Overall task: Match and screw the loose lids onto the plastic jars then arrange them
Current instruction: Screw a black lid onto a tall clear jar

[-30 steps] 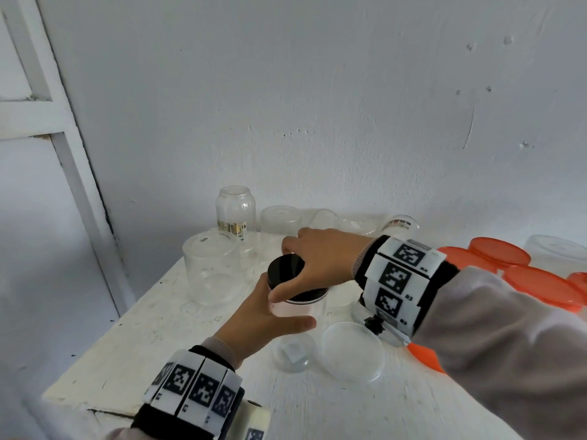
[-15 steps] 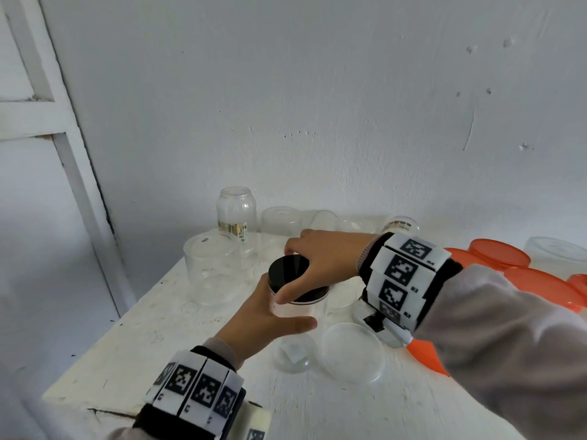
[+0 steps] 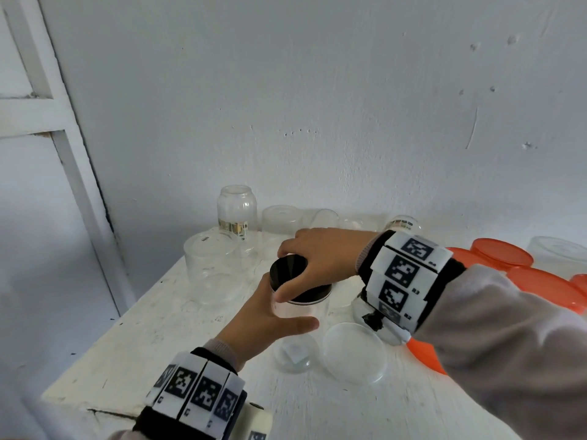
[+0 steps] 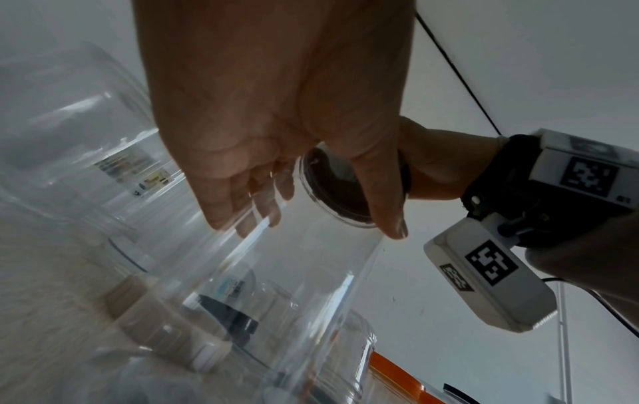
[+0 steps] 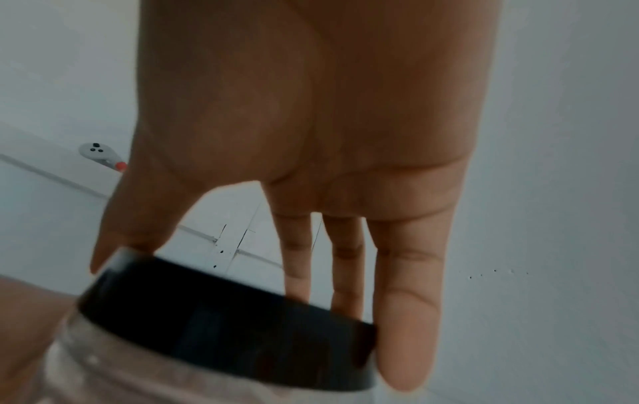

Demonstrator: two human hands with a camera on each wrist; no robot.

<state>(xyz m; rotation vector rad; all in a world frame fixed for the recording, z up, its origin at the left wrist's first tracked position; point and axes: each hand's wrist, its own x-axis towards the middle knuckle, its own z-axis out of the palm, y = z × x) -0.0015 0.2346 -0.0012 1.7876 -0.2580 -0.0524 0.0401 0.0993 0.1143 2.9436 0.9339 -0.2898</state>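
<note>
A clear plastic jar stands upright near the middle of the white table, with a black lid on top. My left hand wraps around the jar's body, thumb toward me. My right hand comes from the right and grips the lid's rim from above. The right wrist view has those fingers and the thumb spread around the black lid. Through the clear jar wall, the left wrist view shows my left hand with the lid's underside above.
Several empty clear jars stand at the back left by the wall, one with a label. Two clear lids lie in front of the held jar. Orange lids sit at the right. The table's left edge drops off.
My right hand has turned slightly on the black lid; the thumb has shifted along the rim. The left hand and jar have stayed in place.
</note>
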